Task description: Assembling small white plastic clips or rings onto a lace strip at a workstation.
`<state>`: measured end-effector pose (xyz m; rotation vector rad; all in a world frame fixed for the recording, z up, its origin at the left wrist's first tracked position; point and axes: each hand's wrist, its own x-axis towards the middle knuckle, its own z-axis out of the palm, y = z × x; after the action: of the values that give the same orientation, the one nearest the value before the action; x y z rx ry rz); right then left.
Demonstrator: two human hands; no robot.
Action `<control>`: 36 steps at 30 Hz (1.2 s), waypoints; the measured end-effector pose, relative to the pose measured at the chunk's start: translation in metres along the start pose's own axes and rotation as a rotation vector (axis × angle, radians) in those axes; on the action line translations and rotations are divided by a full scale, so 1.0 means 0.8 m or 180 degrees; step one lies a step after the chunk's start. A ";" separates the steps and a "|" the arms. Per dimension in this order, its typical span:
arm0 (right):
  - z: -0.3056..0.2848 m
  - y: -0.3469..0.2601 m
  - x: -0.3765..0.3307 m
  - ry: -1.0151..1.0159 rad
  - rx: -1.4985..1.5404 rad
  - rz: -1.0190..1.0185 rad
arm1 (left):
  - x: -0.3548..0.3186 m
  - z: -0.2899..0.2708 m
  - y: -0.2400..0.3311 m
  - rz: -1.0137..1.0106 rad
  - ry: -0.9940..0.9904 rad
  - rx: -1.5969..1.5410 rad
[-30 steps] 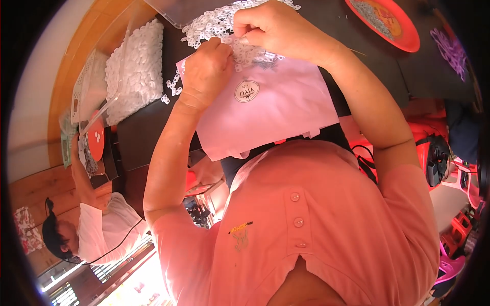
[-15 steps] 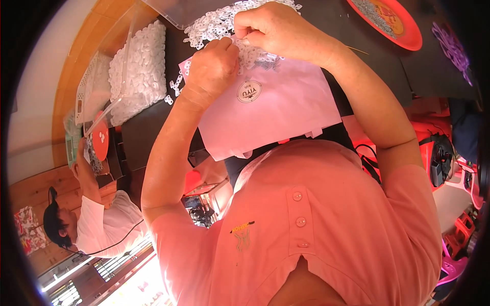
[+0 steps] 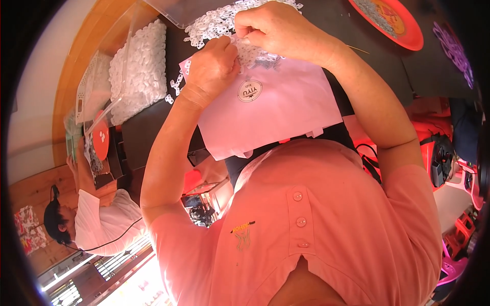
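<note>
My left hand [image 3: 212, 66] is closed, its fingers curled in above the upper left part of a pink non-woven sheet or bag [image 3: 270, 117]. Close by, my right hand [image 3: 278, 28] pinches thumb against finger over the pile's near edge. Whatever lies between the fingers of either hand is too small or hidden to make out. Just beyond and between the hands spreads a heap of small white plastic pieces with holes [image 3: 217, 23]. Some of these pieces and a few grey bits [image 3: 268, 65] rest on the pink material, which hangs over the table edge toward my lap.
At far right are a red dish [image 3: 411, 35] of small grey metal parts and purple strips [image 3: 453, 53]. A clear bag of white pieces [image 3: 140, 74] stands on the left. Beyond it, another person [image 3: 107, 219] reaches toward a red plate [image 3: 101, 137]. Red stools [image 3: 462, 229] stand lower right.
My hands stay in nearly the same place, with only slight finger movement. The person at the left has shifted head and arm a little.
</note>
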<state>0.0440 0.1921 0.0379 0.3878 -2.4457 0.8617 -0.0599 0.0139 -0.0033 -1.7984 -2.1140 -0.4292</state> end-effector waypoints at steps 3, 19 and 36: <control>0.005 0.014 0.000 -0.0037 -0.0070 0.0116 | 0.005 0.003 0.001 0.0130 0.0019 0.0103; 0.013 0.011 0.003 0.0259 0.1104 -0.0175 | 0.006 -0.045 0.037 -0.2642 0.0312 -0.3740; 0.035 -0.013 -0.003 0.0139 0.1607 0.0199 | -0.068 -0.044 0.037 -0.2509 0.0391 -0.2411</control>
<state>0.0401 0.1661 0.0228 0.4632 -2.1869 1.5011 -0.0211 -0.0451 0.0051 -1.0443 -2.7034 -1.6601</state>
